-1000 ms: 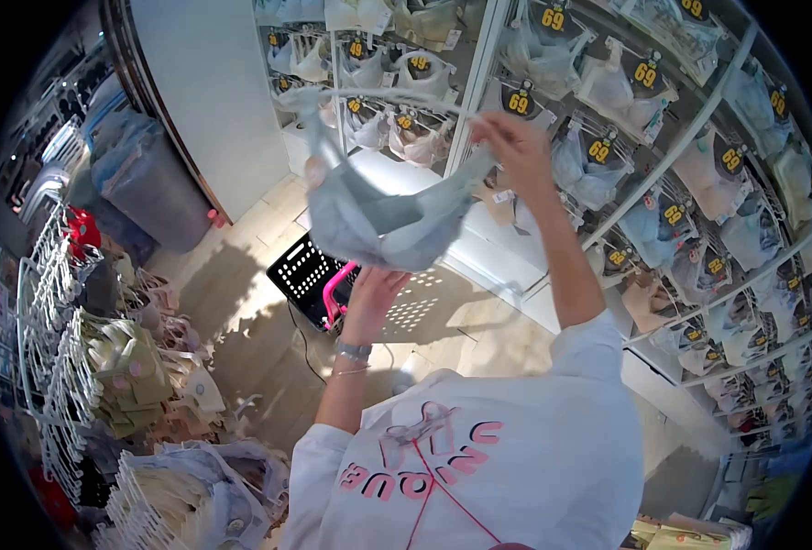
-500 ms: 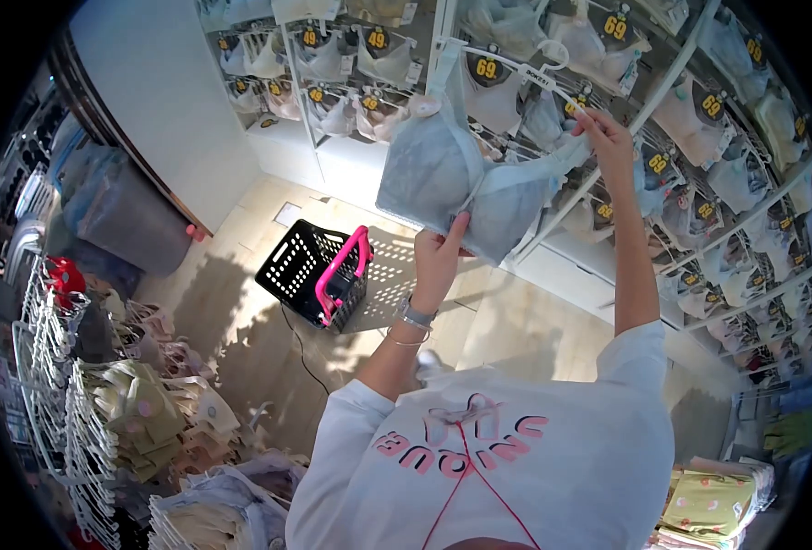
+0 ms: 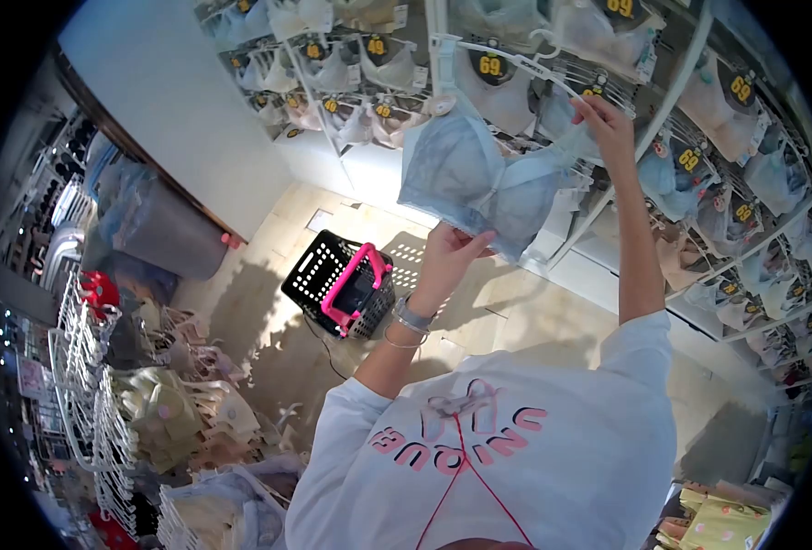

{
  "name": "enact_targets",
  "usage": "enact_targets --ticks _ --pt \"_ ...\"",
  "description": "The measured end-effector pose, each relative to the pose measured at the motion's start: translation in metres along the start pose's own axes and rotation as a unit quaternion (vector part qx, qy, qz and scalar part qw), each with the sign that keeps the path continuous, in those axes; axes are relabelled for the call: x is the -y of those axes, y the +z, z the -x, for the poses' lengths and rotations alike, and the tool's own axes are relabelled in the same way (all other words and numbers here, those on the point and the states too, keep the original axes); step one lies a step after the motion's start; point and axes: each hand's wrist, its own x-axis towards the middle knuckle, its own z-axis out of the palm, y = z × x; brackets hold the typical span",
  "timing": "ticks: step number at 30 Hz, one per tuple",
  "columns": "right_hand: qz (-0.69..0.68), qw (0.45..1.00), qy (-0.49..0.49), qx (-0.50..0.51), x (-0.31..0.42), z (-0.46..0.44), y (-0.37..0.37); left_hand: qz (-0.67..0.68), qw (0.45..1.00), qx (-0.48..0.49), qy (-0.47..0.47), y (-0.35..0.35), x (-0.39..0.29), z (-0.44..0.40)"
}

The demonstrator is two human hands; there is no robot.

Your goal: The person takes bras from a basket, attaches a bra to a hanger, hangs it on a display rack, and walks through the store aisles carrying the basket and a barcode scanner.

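Observation:
A pale blue-grey bra point(image 3: 455, 168) hangs by its straps from a white hanger point(image 3: 502, 53), held up in front of the racks. My right hand point(image 3: 610, 130) is closed, pinching the right end of the hanger near the strap. Lower down, my left hand point(image 3: 454, 264) grips the bottom edge of the bra near its middle, thumb lying on the front. The fingers behind the fabric are partly hidden. A grey band and a thin bangle circle my left wrist.
Racks of bras with "69" tags point(image 3: 490, 65) and "49" tags point(image 3: 377, 46) line the wall. A black basket point(image 3: 309, 266) with a pink handle point(image 3: 344, 295) stands on the floor. Hangers with garments point(image 3: 154, 403) crowd the left. A grey bin point(image 3: 172, 225) is by the white wall.
My left thumb has slid from between the cups to the bra's lower edge. The view has shifted, so the basket and racks sit further right. My right hand keeps its hold.

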Motion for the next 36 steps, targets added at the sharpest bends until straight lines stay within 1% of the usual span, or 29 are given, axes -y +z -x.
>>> enact_targets --ticks 4,7,8,11,12,15,17,19,20,23,28,31,34,36 --pt "0.0 1.0 -0.021 -0.019 -0.031 -0.012 -0.025 0.028 0.999 0.024 -0.01 0.026 0.022 -0.023" --pt "0.019 0.999 -0.001 -0.043 -0.042 -0.014 -0.055 0.043 0.998 0.034 -0.035 0.048 0.043 -0.043" --pt "0.044 0.998 0.001 -0.042 -0.043 -0.013 -0.067 0.044 0.998 0.046 -0.027 0.054 0.049 -0.048" --pt "0.055 0.996 0.016 -0.061 -0.059 -0.007 -0.103 0.127 0.987 0.069 -0.065 0.075 0.065 -0.063" --pt "0.052 0.996 0.033 -0.069 -0.067 -0.004 -0.115 0.118 0.987 0.081 -0.077 0.083 0.071 -0.069" --pt "0.082 0.991 0.031 -0.097 -0.083 0.012 -0.149 0.099 0.982 0.115 -0.111 0.104 0.088 -0.082" --pt "0.106 0.985 0.077 -0.114 -0.085 0.025 -0.17 0.098 0.977 0.135 -0.134 0.118 0.096 -0.09" --pt "0.127 0.977 0.116 -0.125 -0.095 0.038 -0.189 0.093 0.973 0.171 -0.128 0.129 0.105 -0.096" --pt "0.116 0.973 0.138 -0.145 -0.096 0.042 -0.194 0.091 0.969 0.191 -0.125 0.133 0.108 -0.1" --pt "0.159 0.967 0.103 -0.171 -0.11 0.055 -0.214 0.111 0.961 0.208 -0.145 0.15 0.111 -0.106" --pt "0.167 0.962 0.117 -0.18 -0.117 0.071 -0.234 0.129 0.959 0.208 -0.145 0.167 0.108 -0.107" --pt "0.169 0.957 0.125 -0.198 -0.114 0.069 -0.235 0.099 0.962 0.215 -0.136 0.167 0.101 -0.109" --pt "0.142 0.957 0.164 -0.192 -0.117 0.061 -0.229 0.087 0.963 0.219 -0.134 0.157 0.1 -0.116" --pt "0.155 0.962 0.134 -0.179 -0.136 0.061 -0.234 0.065 0.961 0.236 -0.132 0.147 0.113 -0.123"
